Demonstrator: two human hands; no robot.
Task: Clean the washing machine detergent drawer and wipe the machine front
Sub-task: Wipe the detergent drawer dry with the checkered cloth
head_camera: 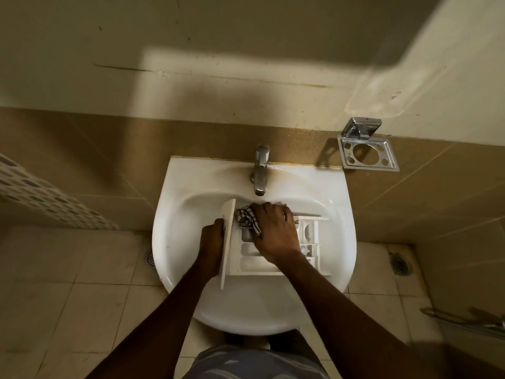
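A cream painted wall [246, 36] filled the top of the frame, crossed by a pale patch of light [259, 69], with a band of tan tiles [109, 149] below it. A white washbasin [196, 176] with a chrome tap [261, 168] was mounted at centre, and a chrome holder [367, 154] was fixed to the tiles at its upper right. Beige floor tiles [54, 296] spread across the bottom, with one floor drain [149, 257] left of the basin and another drain [400, 265] to its right. A spotted tile strip [41, 192] ran in from the left edge.

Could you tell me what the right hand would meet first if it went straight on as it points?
Beyond the checked cloth that the right hand grips, probably the detergent drawer's upright front panel; depth is unclear.
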